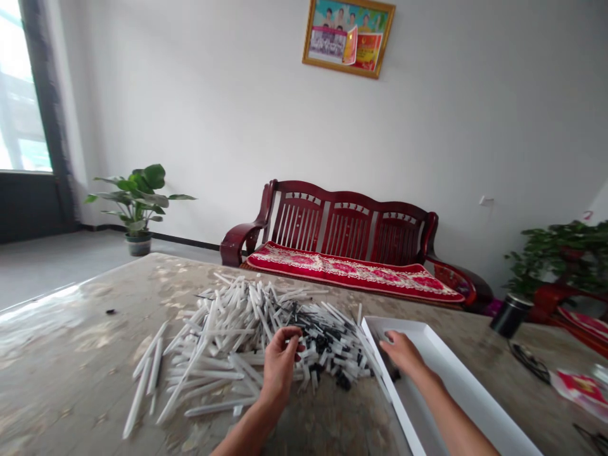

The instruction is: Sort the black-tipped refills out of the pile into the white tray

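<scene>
A heap of white pen barrels (223, 335) lies on the marble table (76, 354), with several black pen parts (327, 354) mixed in on its right side. My left hand (280, 361) rests on the heap where white and black pieces meet, fingertips pinched on a small piece I cannot make out. My right hand (403, 351) reaches into the near-left end of a long white tray (456, 380), fingers curled down onto its floor; I cannot see what they hold, if anything.
A black cylindrical cup (510, 315) and a black cable (527, 361) sit at the table's right. A red packet (582, 387) lies near the right edge. Beyond the table stand a red wooden bench (346, 247) and potted plants (137, 202).
</scene>
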`<state>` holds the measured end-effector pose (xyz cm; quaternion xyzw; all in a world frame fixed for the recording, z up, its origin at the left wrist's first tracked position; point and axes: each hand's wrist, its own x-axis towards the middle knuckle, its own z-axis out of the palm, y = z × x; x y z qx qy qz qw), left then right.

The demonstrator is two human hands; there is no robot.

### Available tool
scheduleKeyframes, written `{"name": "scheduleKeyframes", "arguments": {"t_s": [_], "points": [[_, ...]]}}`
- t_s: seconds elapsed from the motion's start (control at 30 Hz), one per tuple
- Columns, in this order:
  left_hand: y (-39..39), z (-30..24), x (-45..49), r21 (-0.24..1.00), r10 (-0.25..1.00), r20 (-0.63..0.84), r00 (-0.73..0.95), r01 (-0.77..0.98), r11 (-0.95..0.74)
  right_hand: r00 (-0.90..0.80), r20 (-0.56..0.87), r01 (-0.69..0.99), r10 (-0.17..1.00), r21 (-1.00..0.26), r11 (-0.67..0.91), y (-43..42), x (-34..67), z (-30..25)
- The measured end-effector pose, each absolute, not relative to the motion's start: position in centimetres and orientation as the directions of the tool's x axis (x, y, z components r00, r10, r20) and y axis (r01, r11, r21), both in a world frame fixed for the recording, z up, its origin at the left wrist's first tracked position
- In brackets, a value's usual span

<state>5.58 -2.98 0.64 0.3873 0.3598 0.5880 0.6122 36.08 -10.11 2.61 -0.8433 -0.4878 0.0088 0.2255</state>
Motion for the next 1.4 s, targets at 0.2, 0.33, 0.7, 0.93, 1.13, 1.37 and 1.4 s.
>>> {"name": "scheduleKeyframes", "arguments": {"t_s": [0.2, 0.33, 0.7, 0.93, 1.13, 1.37, 1.4], "points": [[-2.7, 0.6, 5.6, 0.895, 0.999, 0.009, -0.034, -0.445, -0.024, 0.320, 0.231, 0.898, 0.919, -0.384, -0.216, -9.4, 29.7, 5.0], [-2.4, 0.6, 5.2, 0.899, 0.996, -0.013, -0.090, -0.438, -0.028, 0.185, 0.205, 0.942, 0.961, -0.315, -0.114, -8.2, 24.1, 4.9], [-2.2, 0.3, 5.2, 0.912, 0.994, -0.005, -0.105, -0.408, -0.038, 0.284, 0.205, 0.953, 0.937, 0.048, -0.299, -6.2, 21.1, 3.7], [-1.5, -0.3, 5.2, 0.905, 0.978, 0.020, -0.206, -0.413, -0.105, 0.169, 0.240, 0.981, 0.956, -0.138, -0.138, -6.1, 19.5, 3.5], [-0.7, 0.3, 4.0, 0.899, 0.931, 0.015, -0.364, -0.402, -0.171, 0.113, 0.301, 0.960, 0.947, -0.278, -0.027, -4.3, 16.0, 3.8], [-0.4, 0.1, 3.6, 0.930, 0.912, -0.005, -0.410, -0.337, -0.146, 0.062, 0.292, 0.983, 0.954, -0.182, -0.008, -2.7, 13.0, 4.2], [-0.4, 0.0, 3.5, 0.933, 0.911, -0.004, -0.411, -0.331, -0.145, 0.054, 0.287, 0.988, 0.956, -0.154, -0.010, -2.7, 12.5, 4.2]]}}
